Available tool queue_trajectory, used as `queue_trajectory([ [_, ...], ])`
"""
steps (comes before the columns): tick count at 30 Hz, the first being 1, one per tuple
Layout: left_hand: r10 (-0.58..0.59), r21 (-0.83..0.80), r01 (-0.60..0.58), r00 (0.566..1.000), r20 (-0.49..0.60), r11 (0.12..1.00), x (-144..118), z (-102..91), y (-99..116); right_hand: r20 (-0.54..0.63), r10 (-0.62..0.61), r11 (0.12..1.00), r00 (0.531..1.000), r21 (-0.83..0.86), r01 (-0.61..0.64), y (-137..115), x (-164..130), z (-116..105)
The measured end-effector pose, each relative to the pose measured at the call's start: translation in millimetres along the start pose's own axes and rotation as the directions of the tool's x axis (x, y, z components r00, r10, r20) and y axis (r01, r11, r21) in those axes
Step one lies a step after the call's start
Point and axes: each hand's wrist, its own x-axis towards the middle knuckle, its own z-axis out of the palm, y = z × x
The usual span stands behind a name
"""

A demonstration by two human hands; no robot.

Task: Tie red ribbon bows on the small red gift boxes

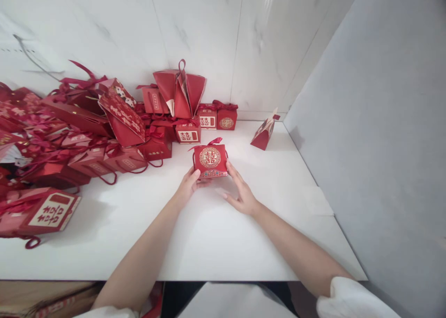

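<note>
A white table (209,243) set into a corner carries a heap of red gift boxes (87,137) along its left and back, one small red box (210,160) near the middle, and a folded red box (264,134) standing apart at the right.

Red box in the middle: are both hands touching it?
Touching. The head view shows the left hand gripping the lower left corner of the red box, and the right hand with its fingertips against the box's right edge.

Both forearms bare, reaching fwd from bottom edge, converging toward centre. Left hand (188,184) curled, fingers bent inward, thumb up. Right hand (240,192) flatter, palm down, fingers spread loosely, index pointing left. White sleeves at both elbows.
</note>
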Motion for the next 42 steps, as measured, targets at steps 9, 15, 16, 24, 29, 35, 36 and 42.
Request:
queue_trajectory([
  [9, 0.000, -0.034, 0.000, 1.000, -0.004, 0.999, -1, 0.8, 0, 0.024, 0.002, 1.000, 1.000, -0.026, -0.001, -1, -1, 0],
  [15, -0.011, -0.080, 0.010, 1.000, -0.015, 0.997, 1, -0.6, 0, -0.021, -0.015, 0.999, 1.000, -0.046, 0.014, -6, -1, 2],
  [16, -0.026, -0.090, 0.024, 1.000, -0.013, 0.996, 1, -0.8, 0, -0.065, -0.008, 0.998, 0.998, -0.055, 0.004, -7, -1, 4],
  [24, -0.159, -0.287, 0.165, 0.986, 0.044, 0.944, -1, 1.1, 1, -0.206, 0.289, 0.930, 0.935, 0.293, -0.223, 4, 0, 10],
  [29, -0.143, -0.272, 0.140, 0.990, 0.009, 0.952, -1, 3.8, 5, -0.044, 0.297, 0.890, 0.954, 0.376, -0.259, 6, 2, 11],
  [35, 0.003, -0.173, -0.008, 1.000, -0.025, 0.985, -2, 5.3, 2, -0.076, 0.221, 0.956, 0.972, 0.215, -0.200, 7, -1, 11],
  [36, 0.031, -0.169, -0.030, 0.999, 0.005, 0.985, -2, 5.7, 2, -0.073, 0.190, 0.970, 0.979, 0.168, -0.176, 7, -1, 10],
  [42, 0.060, -0.105, -0.058, 0.998, 0.013, 0.993, -5, 6.9, -2, -0.053, 0.082, 0.997, 0.995, 0.019, -0.081, 3, -2, 10],
])
